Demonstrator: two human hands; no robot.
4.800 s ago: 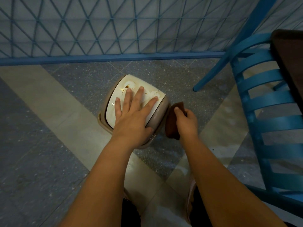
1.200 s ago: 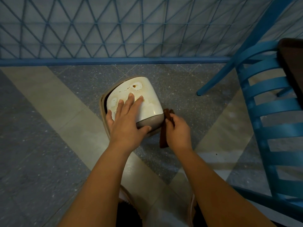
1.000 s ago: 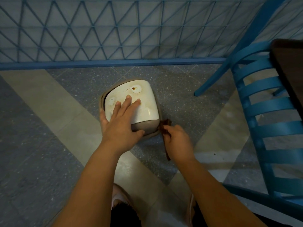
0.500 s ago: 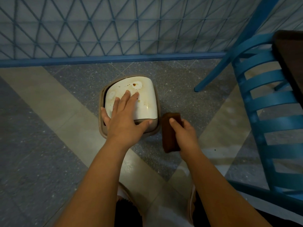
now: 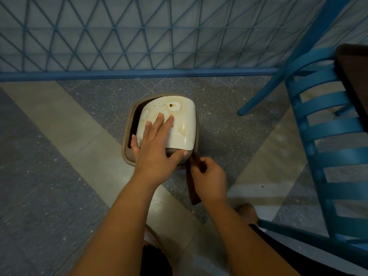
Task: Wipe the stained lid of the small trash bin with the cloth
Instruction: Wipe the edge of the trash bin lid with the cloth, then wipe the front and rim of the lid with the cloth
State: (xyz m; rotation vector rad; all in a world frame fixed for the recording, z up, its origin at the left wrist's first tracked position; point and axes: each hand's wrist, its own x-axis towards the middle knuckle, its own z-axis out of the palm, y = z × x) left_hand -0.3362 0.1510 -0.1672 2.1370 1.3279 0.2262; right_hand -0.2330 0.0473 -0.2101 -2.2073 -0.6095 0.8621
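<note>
A small beige trash bin [image 5: 127,154] stands on the floor with a white swing lid [image 5: 185,124] tilted in its opening. Brown stains and a dark spot mark the lid's far part. My left hand [image 5: 155,154] lies flat on the lid, fingers spread, thumb along the near edge. My right hand [image 5: 207,176] is shut on a dark brown cloth [image 5: 192,188], held edge-on just right of the bin's near corner. The cloth hangs down below the hand and touches the bin's rim at its top end.
A blue slatted chair [image 5: 326,128] stands close on the right, one leg [image 5: 258,98] reaching the floor near the bin. A dark table edge [image 5: 354,76] shows at far right. A blue lattice fence [image 5: 139,36] runs behind the bin. My feet are below.
The cloth has turned from flat-facing to edge-on, and my right hand has moved left against the bin's near right corner. My left hand stays on the lid.
</note>
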